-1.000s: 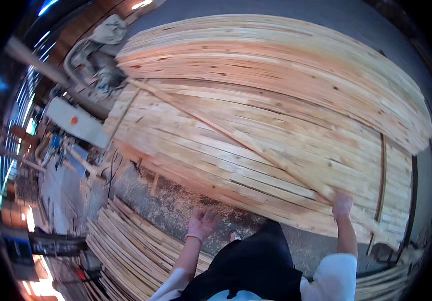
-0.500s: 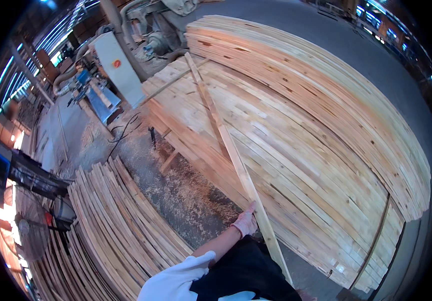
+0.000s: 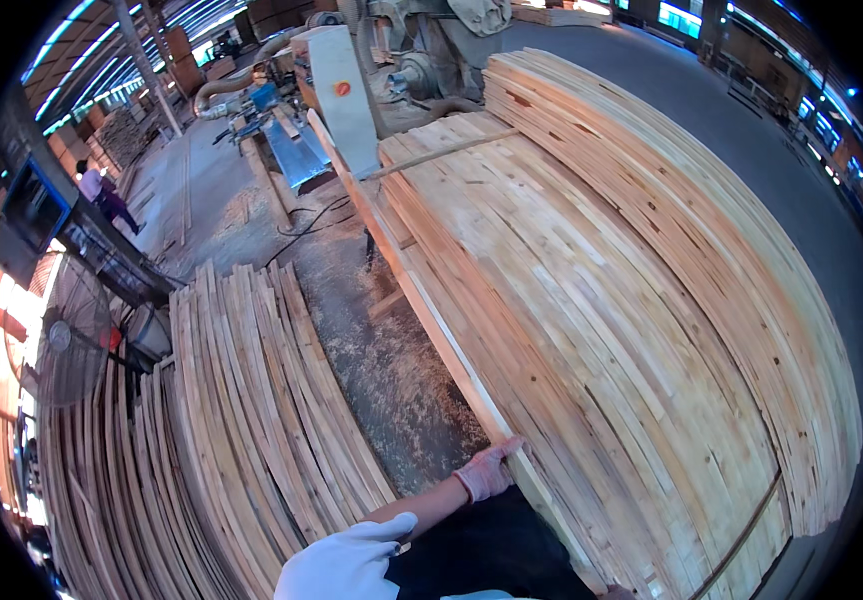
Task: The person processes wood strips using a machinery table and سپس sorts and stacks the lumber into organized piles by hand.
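My left hand (image 3: 487, 472), in a light pinkish work glove, is closed around a long, narrow wooden board (image 3: 448, 350). The board slants from the lower middle of the head view up toward the machine at the upper left. It lies along the left edge of a wide layer of pale planks (image 3: 591, 330). Only a sliver of my right hand (image 3: 615, 592) shows at the lower edge, close to the board's near end; its fingers cannot be made out.
A taller plank stack (image 3: 681, 230) rises on the right. Long strips (image 3: 251, 390) lie at the left beside a standing fan (image 3: 59, 336). Sawdust covers the floor (image 3: 391, 370) between them. Beyond are a grey machine cabinet (image 3: 341, 100) and a distant person (image 3: 106, 195).
The board has swung left, from lying across the plank layer to its left edge, with my left hand still on it. The view has shifted, and a distant person now shows clearly.
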A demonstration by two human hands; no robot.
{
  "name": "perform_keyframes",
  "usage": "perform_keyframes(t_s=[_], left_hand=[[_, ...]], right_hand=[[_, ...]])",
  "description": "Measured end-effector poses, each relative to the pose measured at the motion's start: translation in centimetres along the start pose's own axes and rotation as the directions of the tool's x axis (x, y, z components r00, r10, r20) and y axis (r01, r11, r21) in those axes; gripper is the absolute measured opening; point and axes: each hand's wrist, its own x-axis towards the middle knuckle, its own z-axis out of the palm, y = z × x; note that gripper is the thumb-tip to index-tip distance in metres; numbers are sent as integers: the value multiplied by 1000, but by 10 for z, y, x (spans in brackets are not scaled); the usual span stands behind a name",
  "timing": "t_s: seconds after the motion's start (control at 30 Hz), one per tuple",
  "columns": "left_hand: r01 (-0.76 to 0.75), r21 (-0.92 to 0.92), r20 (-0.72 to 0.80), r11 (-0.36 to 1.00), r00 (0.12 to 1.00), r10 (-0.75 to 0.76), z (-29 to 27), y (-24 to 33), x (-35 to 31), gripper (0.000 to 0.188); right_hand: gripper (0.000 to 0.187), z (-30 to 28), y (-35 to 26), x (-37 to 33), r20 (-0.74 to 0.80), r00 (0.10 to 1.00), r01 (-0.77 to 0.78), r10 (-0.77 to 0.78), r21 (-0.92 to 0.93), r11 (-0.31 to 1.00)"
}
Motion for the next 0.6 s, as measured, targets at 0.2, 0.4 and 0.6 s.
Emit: perform_keyframes(t_s=[0.2,0.4,0.6], left_hand=[[-223,507,-38,833,959,280,16,13,7,20],[113,529,112,841,973,-201,-50,-101,22,32],[156,570,15,807,980,-200,-30,-18,3,32]], right_hand=[[56,-22,-27,63,-178,979,91,-94,-26,995],[51,-7,-97,79,-561,641,714,-524,185,675],[54,-45,35,31,-317,944,130,-97,87,988]])
